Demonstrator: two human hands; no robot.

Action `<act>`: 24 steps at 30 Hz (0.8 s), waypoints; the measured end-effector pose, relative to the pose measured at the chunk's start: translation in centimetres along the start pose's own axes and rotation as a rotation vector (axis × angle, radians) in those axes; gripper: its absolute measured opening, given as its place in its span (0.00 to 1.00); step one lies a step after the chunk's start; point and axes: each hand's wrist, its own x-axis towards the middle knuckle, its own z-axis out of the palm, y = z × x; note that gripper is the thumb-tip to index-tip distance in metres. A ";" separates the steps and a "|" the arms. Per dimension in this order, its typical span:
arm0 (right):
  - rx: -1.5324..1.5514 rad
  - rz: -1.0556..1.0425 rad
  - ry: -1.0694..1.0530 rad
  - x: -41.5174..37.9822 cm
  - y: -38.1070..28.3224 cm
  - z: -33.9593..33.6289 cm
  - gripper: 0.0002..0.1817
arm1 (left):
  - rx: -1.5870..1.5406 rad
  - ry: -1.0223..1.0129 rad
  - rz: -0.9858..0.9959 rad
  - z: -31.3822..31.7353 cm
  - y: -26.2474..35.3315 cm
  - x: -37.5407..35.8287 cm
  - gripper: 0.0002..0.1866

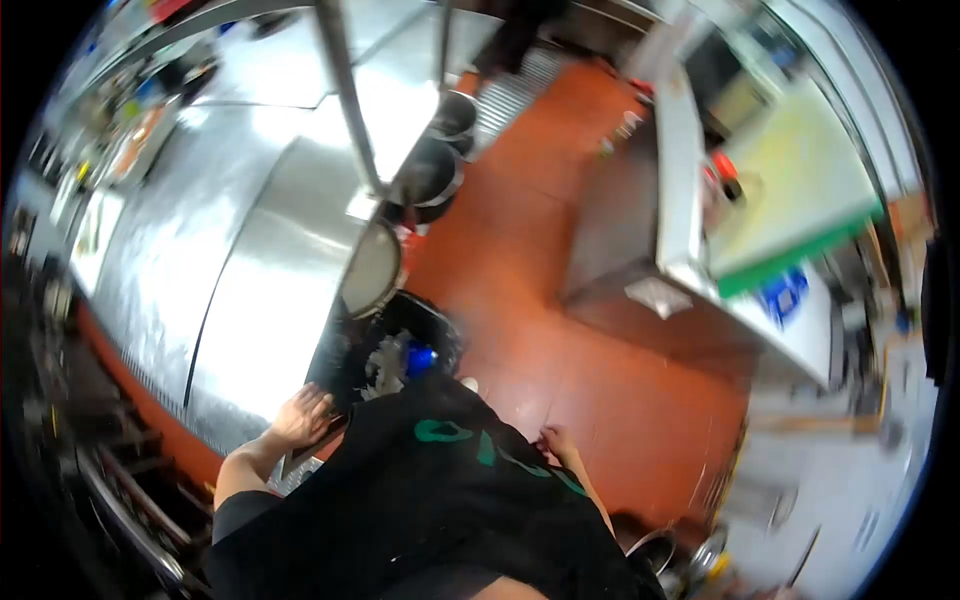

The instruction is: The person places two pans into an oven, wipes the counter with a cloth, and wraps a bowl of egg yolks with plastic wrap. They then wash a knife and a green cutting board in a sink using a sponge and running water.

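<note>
Black apron (430, 500) fills the foreground; the left hand (300, 415) presses flat on the steel tabletop (250, 300) edge beside a bin (405, 350), while the right hand (558, 442), loosely curled, hangs empty over the red floor (560, 350).

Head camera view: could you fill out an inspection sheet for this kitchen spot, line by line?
Surface: steel counter, shiny, blurred by motion; red floor beside it.
Things in hand: left hand rests on the counter's near edge; right hand lies against the black apron, holding nothing that shows.
Clutter: black bin with scraps inside, stacked pots on the floor.
Hands: both bare; grip too blurred to judge.
Cables: nothing seen.
Surroundings: green-edged cutting board on a second counter, bottles beside it, more pots at lower right.
</note>
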 end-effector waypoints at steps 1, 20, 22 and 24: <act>-0.167 -0.063 -0.060 2.0 -0.8 -2.1 0.15 | -0.061 0.113 -0.147 0.5 1.0 0.6 0.19; -0.625 -0.583 -0.777 36.4 -55.4 -9.1 0.13 | -0.632 1.013 -2.594 11.0 11.2 29.6 0.09; -0.645 -0.589 -0.814 38.4 -56.9 -10.6 0.13 | -0.728 0.980 -2.620 13.6 11.9 32.0 0.10; -0.653 -0.592 -0.835 40.9 -58.0 -12.5 0.13 | -0.918 0.869 -2.590 16.6 11.5 33.7 0.16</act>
